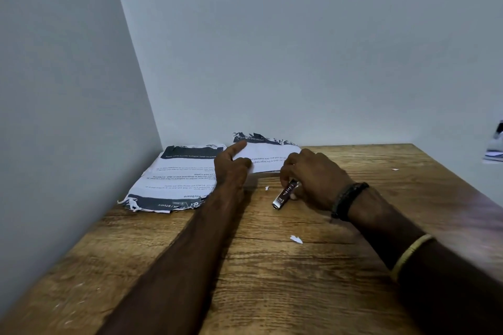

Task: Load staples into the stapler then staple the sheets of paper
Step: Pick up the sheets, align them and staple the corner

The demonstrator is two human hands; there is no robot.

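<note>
A small dark-red and silver stapler [284, 194] lies on the wooden table [272, 266], and my right hand [313, 174] is closed around its far end. My left hand [231, 163] pinches the near edge of a torn printed sheet [268, 153], index finger stretched out over it. A second printed sheet with dark bands [174, 179] lies flat to the left, by the wall corner. No staples are visible.
Small white paper scraps [296, 239] lie on the table in front of the stapler. Grey walls close the left and back sides. The table's right edge [462, 179] runs diagonally; a white object [494, 148] sits beyond it.
</note>
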